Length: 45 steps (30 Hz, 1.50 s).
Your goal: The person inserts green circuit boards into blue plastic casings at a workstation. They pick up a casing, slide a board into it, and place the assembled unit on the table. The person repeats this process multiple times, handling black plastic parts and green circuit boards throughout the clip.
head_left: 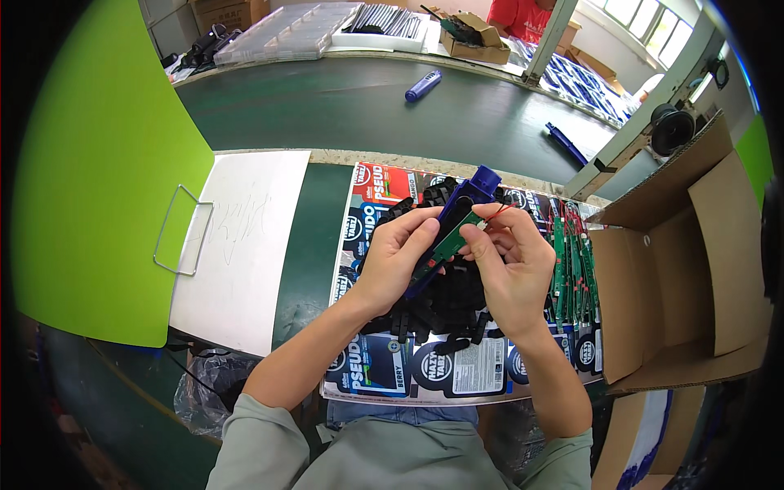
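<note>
My left hand [398, 255] is closed round a long dark blue plastic housing [483, 181], which slants from upper right to lower left. Over the housing's open face lies a narrow green circuit board [447, 245]. My right hand [516, 265] pinches the board's upper end, where a small white connector and thin red wires show by the fingertips. Whether the board is seated in the housing I cannot tell. Beneath both hands a heap of small black plastic parts [457, 298] is spread on a printed sheet [371, 359]. Several green circuit boards [569, 261] with red wires lie to the right.
At the right stands an open cardboard box [653, 286]. A green folder [106, 188] with white paper [237, 245] lies left. Across the back runs a green belt [327, 106] with a blue housing [423, 86] and a darker one [566, 144]. Another person [523, 18] sits beyond.
</note>
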### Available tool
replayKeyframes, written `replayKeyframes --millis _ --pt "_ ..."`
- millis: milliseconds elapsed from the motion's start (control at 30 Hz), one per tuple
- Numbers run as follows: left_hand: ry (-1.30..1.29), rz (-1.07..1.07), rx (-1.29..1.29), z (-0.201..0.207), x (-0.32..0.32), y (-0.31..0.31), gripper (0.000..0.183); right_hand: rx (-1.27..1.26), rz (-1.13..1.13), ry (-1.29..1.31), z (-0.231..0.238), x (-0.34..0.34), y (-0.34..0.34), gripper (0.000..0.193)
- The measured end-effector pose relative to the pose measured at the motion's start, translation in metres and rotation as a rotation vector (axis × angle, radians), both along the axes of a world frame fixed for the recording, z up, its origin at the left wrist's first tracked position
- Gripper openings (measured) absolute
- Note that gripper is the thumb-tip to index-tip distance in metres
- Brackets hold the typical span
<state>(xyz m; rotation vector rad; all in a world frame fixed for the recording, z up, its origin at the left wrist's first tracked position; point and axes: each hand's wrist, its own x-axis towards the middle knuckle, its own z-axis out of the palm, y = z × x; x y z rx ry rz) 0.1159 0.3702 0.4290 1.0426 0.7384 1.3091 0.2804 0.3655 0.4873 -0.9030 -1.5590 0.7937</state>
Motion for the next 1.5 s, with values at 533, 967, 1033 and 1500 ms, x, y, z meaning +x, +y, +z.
replayKeyframes --millis 533,967,1033,1500 --pt "0.049 0.002 0.087 0.001 0.006 -0.005 0.038 0.4 -0.328 -0.362 -0.011 -0.006 0.012 0.057" --pt "0.139 0.012 0.074 -0.001 0.007 -0.004 0.036 0.04 -0.211 -0.191 -0.009 -0.002 0.019 0.062" --pt "0.139 0.027 0.077 -0.002 0.006 -0.004 0.035 0.044 -0.131 -0.107 -0.015 0.003 0.022 0.063" --pt "0.229 0.426 0.065 0.039 -0.068 0.069 0.028 0.303 -0.117 -0.748 -0.033 0.062 0.035 0.026"
